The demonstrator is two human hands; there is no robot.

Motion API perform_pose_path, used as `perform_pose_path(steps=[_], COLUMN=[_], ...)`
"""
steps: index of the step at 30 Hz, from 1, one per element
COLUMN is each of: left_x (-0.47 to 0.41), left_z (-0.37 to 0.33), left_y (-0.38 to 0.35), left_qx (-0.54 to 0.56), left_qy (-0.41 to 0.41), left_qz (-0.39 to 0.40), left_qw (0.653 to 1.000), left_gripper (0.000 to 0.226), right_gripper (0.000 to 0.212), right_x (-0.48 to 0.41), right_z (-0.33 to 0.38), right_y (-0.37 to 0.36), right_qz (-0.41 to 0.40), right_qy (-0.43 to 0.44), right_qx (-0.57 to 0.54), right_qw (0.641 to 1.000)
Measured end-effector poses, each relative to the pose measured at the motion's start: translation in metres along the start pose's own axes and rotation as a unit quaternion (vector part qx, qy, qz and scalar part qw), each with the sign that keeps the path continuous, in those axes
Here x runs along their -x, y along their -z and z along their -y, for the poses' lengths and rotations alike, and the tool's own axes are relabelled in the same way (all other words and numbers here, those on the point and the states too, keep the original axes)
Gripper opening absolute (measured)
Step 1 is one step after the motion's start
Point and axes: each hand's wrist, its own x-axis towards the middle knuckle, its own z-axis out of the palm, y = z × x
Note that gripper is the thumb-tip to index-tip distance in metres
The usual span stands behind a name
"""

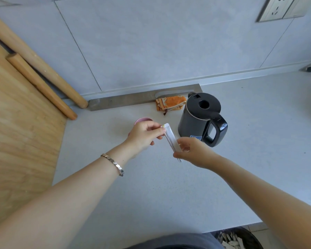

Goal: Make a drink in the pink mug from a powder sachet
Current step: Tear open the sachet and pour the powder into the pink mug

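Note:
A long white powder sachet (169,136) is held above the pale counter between both hands. My left hand (144,134) pinches its top end between thumb and fingers. My right hand (192,151) grips its lower end. Behind my left hand stands the pink mug (143,120); only a part of its rim shows, the rest is hidden by the hand. A black electric kettle (202,117) stands just right of the sachet, lid shut and handle toward me.
An orange cloth (171,103) lies behind the kettle beside a metal strip (124,101) along the wall. A wooden board (20,133) and two rolling pins (41,85) fill the left. A bin (241,239) stands below the counter's front edge.

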Motion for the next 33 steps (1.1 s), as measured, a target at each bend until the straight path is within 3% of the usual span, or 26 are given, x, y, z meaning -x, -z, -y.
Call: perform_pose_path(steps=[3,7,10,13,17,20,23,26,29,33], left_x=[0.003,0.007,0.011,0.011,0.014,0.014,0.013,0.013,0.017,0.02], left_z=[-0.003,-0.012,-0.018,-0.02,-0.021,-0.02,-0.024,-0.025,-0.031,-0.04], left_y=[-0.005,-0.011,-0.014,-0.019,-0.027,-0.031,-0.03,-0.026,-0.024,-0.025], left_qx=[0.014,0.033,0.031,0.011,-0.091,-0.115,-0.111,-0.074,-0.038,-0.016], left_qy=[-0.011,-0.009,-0.015,-0.025,-0.075,-0.092,-0.084,-0.058,-0.021,-0.003], left_qz=[-0.051,-0.052,-0.001,-0.004,-0.048,-0.109,-0.15,-0.07,0.02,0.066], left_qw=[0.999,0.998,0.999,1.0,0.992,0.983,0.979,0.993,0.999,0.998], left_gripper=[0.013,0.014,0.006,0.026,0.025,0.032,0.032,0.034,0.03,0.028], right_gripper=[0.042,0.019,0.018,0.028,0.033,0.031,0.03,0.034,0.014,0.011], right_x=[0.004,0.004,0.004,0.005,0.005,0.006,0.002,0.0,0.005,0.005], right_z=[0.006,0.01,0.014,0.021,0.022,0.022,0.015,0.015,0.031,0.051], right_y=[-0.006,-0.009,-0.01,-0.008,-0.01,-0.011,-0.005,0.008,0.026,0.038], right_qz=[-0.062,-0.079,-0.042,-0.015,0.008,0.049,0.023,-0.096,-0.127,-0.109], right_qy=[0.016,0.056,0.044,0.039,0.049,0.042,0.017,-0.004,0.051,0.107], right_qx=[-0.043,-0.037,-0.167,-0.281,-0.221,-0.246,-0.151,-0.194,-0.291,-0.172], right_qw=[0.997,0.995,0.984,0.959,0.974,0.967,0.988,0.976,0.947,0.973])
